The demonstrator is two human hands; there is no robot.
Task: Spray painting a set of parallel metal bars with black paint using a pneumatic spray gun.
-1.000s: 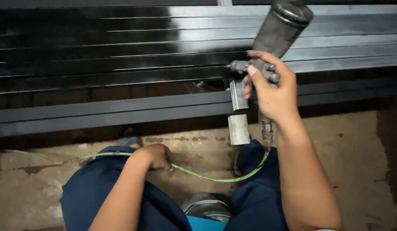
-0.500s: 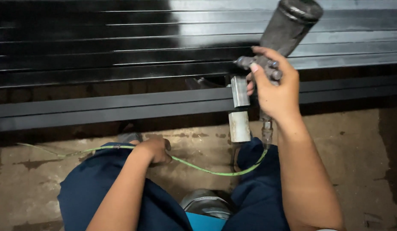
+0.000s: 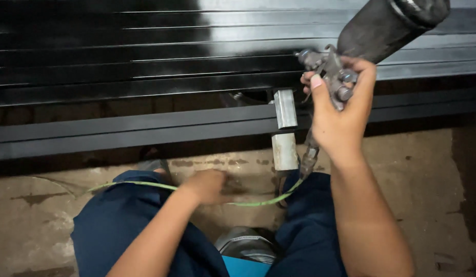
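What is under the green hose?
Under the green hose lie the person's dark blue trouser knees and the stained concrete floor. The left hand covers part of the hose, so the part beneath it stays hidden.

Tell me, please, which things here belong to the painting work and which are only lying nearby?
Belong to the work:
- spray gun in the right hand
- green hose under the left hand
- black slats, glossy

Only nearby:
- grey metal blocks
- round can between the knees

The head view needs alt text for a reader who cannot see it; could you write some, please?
A right hand grips a paint spray gun aimed at glossy black metal bars. The left hand holds the gun's green hose low over a stained concrete floor.
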